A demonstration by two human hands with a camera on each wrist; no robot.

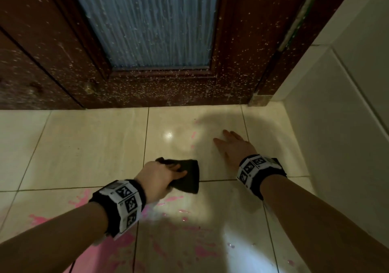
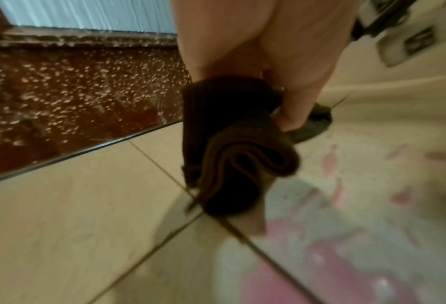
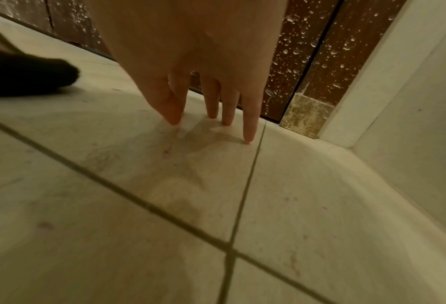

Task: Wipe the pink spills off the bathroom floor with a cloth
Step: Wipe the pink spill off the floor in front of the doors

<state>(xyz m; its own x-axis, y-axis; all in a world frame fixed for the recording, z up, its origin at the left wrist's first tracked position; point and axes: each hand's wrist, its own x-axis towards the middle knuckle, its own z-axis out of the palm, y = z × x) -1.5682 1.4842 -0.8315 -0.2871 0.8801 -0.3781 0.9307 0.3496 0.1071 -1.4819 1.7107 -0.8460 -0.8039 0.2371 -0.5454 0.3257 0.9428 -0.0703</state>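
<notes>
My left hand [image 1: 162, 177] grips a dark folded cloth [image 1: 188, 175] just above the cream floor tiles; in the left wrist view the cloth [image 2: 232, 144] hangs in folds from my curled fingers [image 2: 294, 111]. Pink spills [image 1: 117, 241] cover the near tiles below my left wrist, with smaller pink streaks [image 1: 193, 135] further out near the door. Pink splashes [image 2: 330, 158] also lie under the cloth. My right hand [image 1: 231, 144] lies flat on the floor to the right, its straight fingertips [image 3: 247, 135] touching the tile. The cloth's dark edge [image 3: 27, 76] shows at the left.
A dark wooden door [image 1: 235, 70] with a frosted glass panel [image 1: 147, 20], speckled with water drops, closes off the far side. A white tiled wall [image 1: 347, 96] stands at the right. A bright light reflection [image 1: 168, 135] sits on the tile ahead.
</notes>
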